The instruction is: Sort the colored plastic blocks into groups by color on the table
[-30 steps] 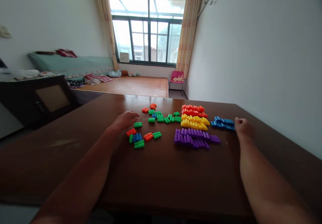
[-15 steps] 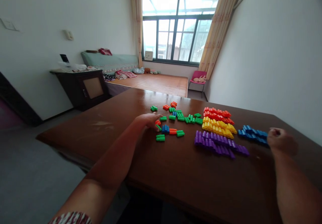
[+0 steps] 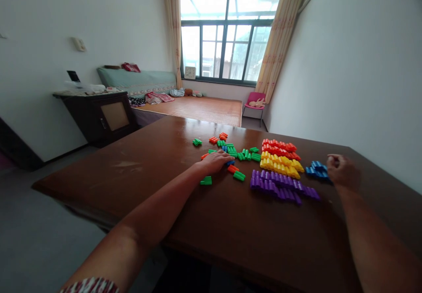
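The left hand lies palm down on the dark brown wooden worktop, among a scatter of small loose plastic pegs. Its fingers are stretched forward and loosely spread over a small blue plastic peg, of which only an edge shows; whether they grip it I cannot tell. Just beside the fingertips lie an orange plastic peg and a green plastic peg, and another green peg rests near the wrist. Beyond the hand, toward the window, a loose cluster of green pegs with a few orange ones is spread out.

To the right of the scatter the pegs lie sorted in tidy rows: a red row farthest away, a yellow row touching it, and a longer purple row nearest the person.

The right hand rests at the right end of a short row of blue pegs, well apart from the left hand. Its fingers are curled into a loose fist against that row, and what they hold, if anything, is hidden.

Behind the worktop stand a dark wooden cabinet and a small pink chair by the window.
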Motion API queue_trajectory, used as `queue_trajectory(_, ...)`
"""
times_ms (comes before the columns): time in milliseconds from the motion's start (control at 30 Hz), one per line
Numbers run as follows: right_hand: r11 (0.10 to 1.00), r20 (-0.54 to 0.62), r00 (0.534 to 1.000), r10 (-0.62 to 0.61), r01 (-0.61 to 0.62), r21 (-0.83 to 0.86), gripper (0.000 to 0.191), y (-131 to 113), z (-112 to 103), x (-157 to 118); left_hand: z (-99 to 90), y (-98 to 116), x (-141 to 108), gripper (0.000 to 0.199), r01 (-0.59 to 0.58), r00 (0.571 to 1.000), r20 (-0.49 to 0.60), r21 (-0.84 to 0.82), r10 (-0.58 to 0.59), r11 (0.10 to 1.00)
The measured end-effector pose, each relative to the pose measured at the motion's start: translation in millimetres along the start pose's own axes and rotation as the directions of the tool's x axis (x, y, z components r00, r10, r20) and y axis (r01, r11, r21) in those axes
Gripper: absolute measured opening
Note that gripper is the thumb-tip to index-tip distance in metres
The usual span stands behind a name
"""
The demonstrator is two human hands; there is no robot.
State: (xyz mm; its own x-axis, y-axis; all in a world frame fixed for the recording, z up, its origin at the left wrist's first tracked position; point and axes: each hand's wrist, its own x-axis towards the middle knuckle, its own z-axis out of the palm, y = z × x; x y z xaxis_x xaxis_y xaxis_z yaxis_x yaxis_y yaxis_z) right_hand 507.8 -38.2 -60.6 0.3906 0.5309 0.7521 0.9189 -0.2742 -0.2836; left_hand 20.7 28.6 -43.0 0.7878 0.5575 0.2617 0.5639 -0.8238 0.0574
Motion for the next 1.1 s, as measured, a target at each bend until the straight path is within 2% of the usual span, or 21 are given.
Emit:
queue_trajectory(100, 0.997, 0.003, 0.997, -0.081, 0.081, 0.009, 0.032, -21.1, -4.9, 1.0, -0.4, 0.7, 1.3, 0.034, 0.032, 0.999, 0.036, 0.019, -0.032, 0.999)
queue_trajectory(233, 0.981, 0.015, 0.985, -0.169, 0.167, 0.096, 0.031, -56.6, -12.7, 3.0, -4.2, -0.5, -2.2, 0.03, 0.08, 0.997, 0.012, -0.064, -0.079, 0.995)
queue_trajectory(367, 0.929, 0.12, 0.954, -0.276, 0.233, 0.287, 0.032, -110.7, -22.9, -7.3, -2.8, 2.3, -1.6, 0.029, 0.138, 0.99, 0.004, -0.13, -0.139, 0.982)
queue_trajectory(467, 0.854, 0.222, 0.897, -0.382, 0.251, 0.456, 0.032, -158.0, -33.3, -26.1, -2.4, 7.3, 3.2, 0.028, 0.152, 0.982, -0.082, -0.215, -0.173, 0.965)
queue_trajectory(567, 0.764, 0.324, 0.816, -0.478, 0.205, 0.612, 0.031, -197.3, -43.2, -46.8, -5.3, 16.1, 8.8, 0.029, 0.071, 0.969, -0.201, -0.321, -0.142, 0.944)
queue_trajectory(700, 0.636, 0.411, 0.745, -0.526, 0.023, 0.772, 0.03, -225.9, -47.9, -67.1, -10.6, 32.5, 13.2, 0.032, -0.036, 0.948, -0.308, -0.346, -0.078, 0.937)
queue_trajectory(833, 0.448, 0.464, 0.704, -0.538, -0.228, 0.865, 0.033, -236.6, -42.2, -77.5, -14.0, 47.1, 14.4, 0.037, -0.079, 0.943, -0.333, -0.3, -0.027, 0.951)
queue_trajectory(933, 0.397, 0.489, 0.703, -0.516, -0.31, 0.864, 0.032, -232.7, -33.7, -69.5, -16.7, 51.5, 12.8, 0.048, -0.054, 0.953, -0.301, -0.261, -0.028, 0.964)
queue_trajectory(967, 0.408, 0.494, 0.722, -0.485, -0.312, 0.858, 0.031, -226.0, -30.5, -62.3, -17.6, 50.9, 11.4, 0.052, -0.05, 0.958, -0.285, -0.247, -0.023, 0.968)
queue_trajectory(1033, 0.451, 0.497, 0.788, -0.362, -0.319, 0.834, 0.03, -200.6, -24.7, -42.3, -19.0, 45.9, 7.2, 0.055, -0.047, 0.966, -0.258, -0.214, -0.01, 0.976)
queue_trajectory(1100, 0.51, 0.484, 0.861, -0.155, -0.35, 0.786, 0.031, -158.0, -21.5, -19.6, -19.5, 36.2, 1.8, 0.05, -0.031, 0.97, -0.244, -0.187, -0.016, 0.982)
